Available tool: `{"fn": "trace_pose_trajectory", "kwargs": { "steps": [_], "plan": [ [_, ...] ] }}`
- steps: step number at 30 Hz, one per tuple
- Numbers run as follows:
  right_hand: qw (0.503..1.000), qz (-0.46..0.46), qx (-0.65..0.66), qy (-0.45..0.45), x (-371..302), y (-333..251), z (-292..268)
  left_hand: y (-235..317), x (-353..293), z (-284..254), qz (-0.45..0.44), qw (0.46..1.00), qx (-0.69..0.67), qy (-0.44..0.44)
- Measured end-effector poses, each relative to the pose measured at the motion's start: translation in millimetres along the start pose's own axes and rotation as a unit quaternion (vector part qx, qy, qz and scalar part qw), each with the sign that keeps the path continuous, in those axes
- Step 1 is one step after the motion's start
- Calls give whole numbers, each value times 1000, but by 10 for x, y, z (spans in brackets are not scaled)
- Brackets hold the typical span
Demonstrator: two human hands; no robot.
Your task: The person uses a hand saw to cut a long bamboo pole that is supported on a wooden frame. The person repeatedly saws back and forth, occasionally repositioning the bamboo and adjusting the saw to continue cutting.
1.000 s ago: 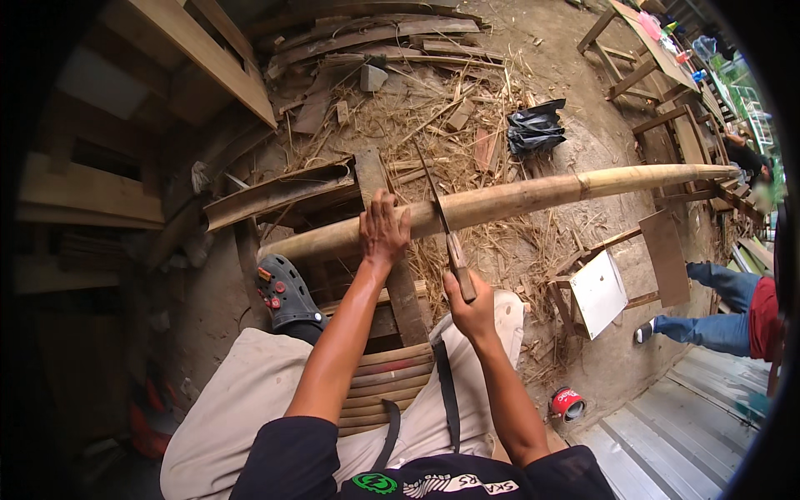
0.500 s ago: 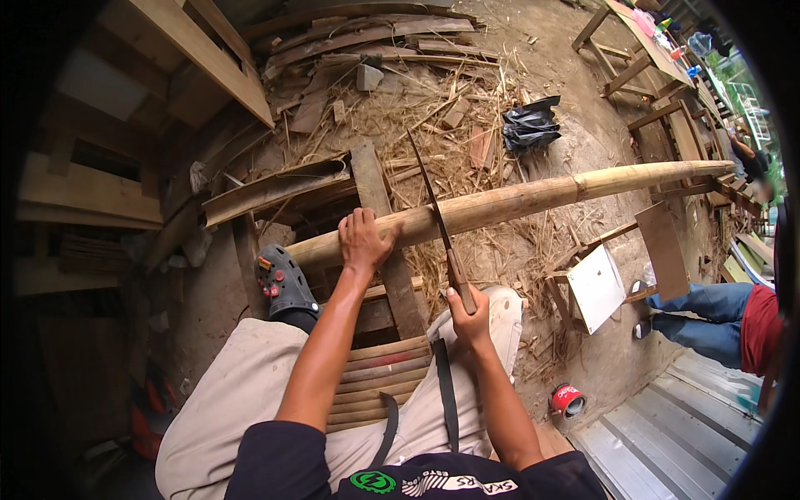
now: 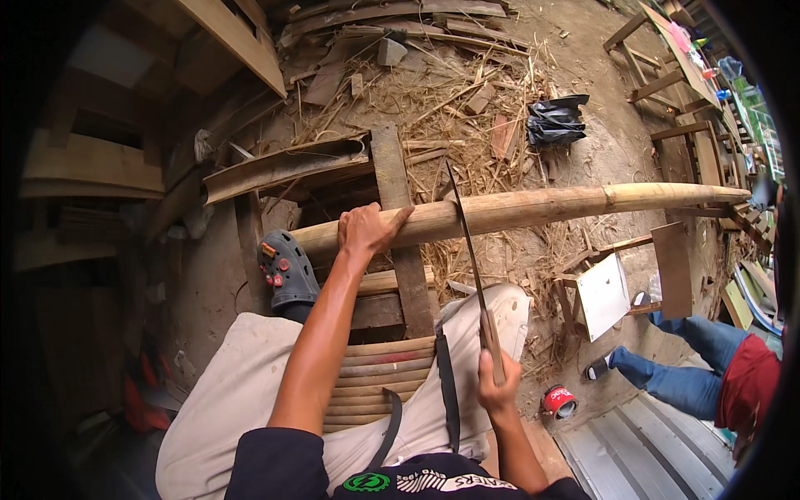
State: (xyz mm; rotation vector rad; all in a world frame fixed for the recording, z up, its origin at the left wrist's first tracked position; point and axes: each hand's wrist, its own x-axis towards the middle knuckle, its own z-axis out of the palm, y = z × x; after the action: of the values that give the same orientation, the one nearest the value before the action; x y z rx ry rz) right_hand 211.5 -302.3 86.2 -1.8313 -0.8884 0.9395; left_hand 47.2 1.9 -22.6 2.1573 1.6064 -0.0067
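Observation:
A long bamboo pole lies across a wooden support in front of me. My left hand presses down on it near its left end, fingers wrapped over the top and thumb stretched along it. In my right hand is the wooden handle of a handsaw, held close above my right knee. Its long, narrow dark blade crosses the pole just right of the support, tip pointing away from me. My foot in a grey clog rests against the pole's left end.
Below me is a slatted bamboo seat. Shavings and scrap wood litter the ground beyond the pole, around a black plastic bag. To the right are a white panel, a red can, metal sheeting and another person in jeans.
My right hand has drawn the saw back toward my body, so less blade reaches past the pole. The left hand keeps its place on the bamboo. The view has shifted slightly.

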Motion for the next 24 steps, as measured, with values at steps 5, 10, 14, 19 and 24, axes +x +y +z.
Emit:
{"fn": "trace_pose_trajectory", "kwargs": {
  "steps": [5,10,14,19,24],
  "plan": [
    [992,-86,91,-4,620,-60,141,131,52,-138,-59,997,-12,-55],
    [997,7,72,-2,1200,121,424,159,45,-166,-51,998,-1,-39],
    [997,-75,25,16,246,-248,42,115,69,-95,-52,998,3,-37],
    [992,-116,34,18,675,-447,210,107,74,-45,-52,998,10,-23],
    [997,-54,47,26,1658,-298,568,133,41,-114,-53,998,-2,-27]
  ]
}}
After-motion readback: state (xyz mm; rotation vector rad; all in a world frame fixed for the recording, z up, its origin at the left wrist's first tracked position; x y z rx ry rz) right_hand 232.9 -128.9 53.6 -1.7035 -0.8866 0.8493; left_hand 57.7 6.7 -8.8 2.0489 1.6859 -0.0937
